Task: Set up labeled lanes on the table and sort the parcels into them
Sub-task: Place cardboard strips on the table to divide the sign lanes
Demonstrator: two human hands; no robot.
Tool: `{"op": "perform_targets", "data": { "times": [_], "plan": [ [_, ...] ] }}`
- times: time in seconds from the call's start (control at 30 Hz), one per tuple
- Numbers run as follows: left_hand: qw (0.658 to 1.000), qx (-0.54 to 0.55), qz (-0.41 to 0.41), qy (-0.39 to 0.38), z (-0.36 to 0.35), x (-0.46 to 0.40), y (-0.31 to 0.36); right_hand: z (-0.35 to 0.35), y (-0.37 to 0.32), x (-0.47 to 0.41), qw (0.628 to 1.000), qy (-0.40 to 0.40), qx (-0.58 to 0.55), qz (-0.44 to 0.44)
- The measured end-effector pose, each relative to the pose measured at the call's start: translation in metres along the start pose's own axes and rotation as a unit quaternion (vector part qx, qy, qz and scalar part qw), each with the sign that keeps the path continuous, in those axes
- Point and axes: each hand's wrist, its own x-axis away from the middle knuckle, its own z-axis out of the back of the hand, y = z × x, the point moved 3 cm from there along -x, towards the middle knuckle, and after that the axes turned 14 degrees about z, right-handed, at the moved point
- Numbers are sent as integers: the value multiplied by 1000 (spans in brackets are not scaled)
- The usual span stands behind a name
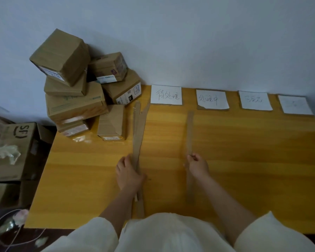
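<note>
Head view looks down on a yellow tabletop (244,160) with both hands out over it, set apart from each other. Left hand (128,172) curls round a bundle of cardboard strips (139,128) that runs from the near edge away toward the far side, fanning a little at its far end. Right hand (198,165) pinches a single strip (190,131) lying flat on the tabletop, roughly parallel to the bundle, with its far end pointing at the gap between the first two labels.

Beyond the hands, four paper labels sit in a row along the far edge: first label (166,94) straight ahead of the left hand's bundle, second label (212,99) just past the right hand's strip, then third label (255,100) and fourth label (295,104) farther to the right. Their handwriting is too faint to read.

Parcels (76,95) are stacked in a loose pile ahead and to the left of the left hand, against the wall. Off the tabletop to the left stands an open carton (16,151).
</note>
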Motion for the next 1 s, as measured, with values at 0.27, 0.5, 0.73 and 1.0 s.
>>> {"op": "perform_targets", "data": {
  "times": [0.27,0.5,0.73,1.0],
  "plan": [
    [1000,-30,6,5,-3,1,2,12,23,-20,997,-46,64,-25],
    [999,-48,12,15,-5,2,3,19,19,-22,956,-40,282,72],
    [998,-59,16,18,-6,0,3,16,28,-21,909,-117,381,122],
    [998,-48,23,17,-5,1,4,21,29,-30,913,-116,371,122]
  ]
}}
